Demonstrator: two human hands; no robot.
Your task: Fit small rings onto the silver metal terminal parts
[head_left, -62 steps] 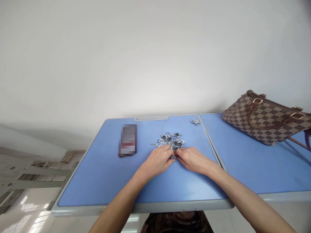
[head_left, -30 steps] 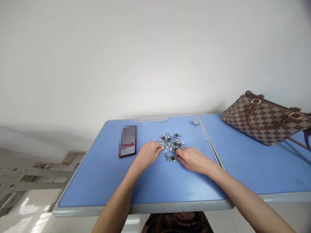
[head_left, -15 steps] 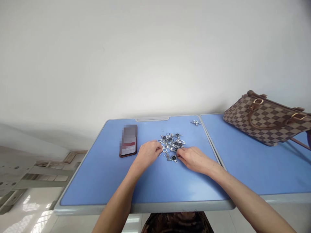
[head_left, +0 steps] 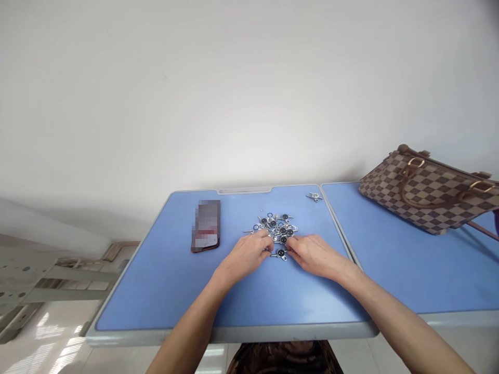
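Note:
A pile of small metal parts (head_left: 283,230), several with round black discs and some shaped like rings, lies on the blue table. My left hand (head_left: 249,253) is closed in a pinch at the pile's lower left; its fingertips hide whatever is between them. On the right, my right hand (head_left: 312,253) has its thumb and fingers pinched at the end of a metal part with a black disc (head_left: 281,253). That part lies between the two hands at the near side of the pile, its left end close to my left fingertips.
Left of the pile lies a phone (head_left: 206,228) in a brown case. A small metal assembly (head_left: 314,197) sits near the table's far right corner. On the adjoining blue table (head_left: 409,270) stands a checkered handbag (head_left: 429,192). A white wall rises behind.
My left hand has moved right and slightly toward me, closer to the part with the black disc. A thin metal piece now shows left of the pile. My right hand has barely moved.

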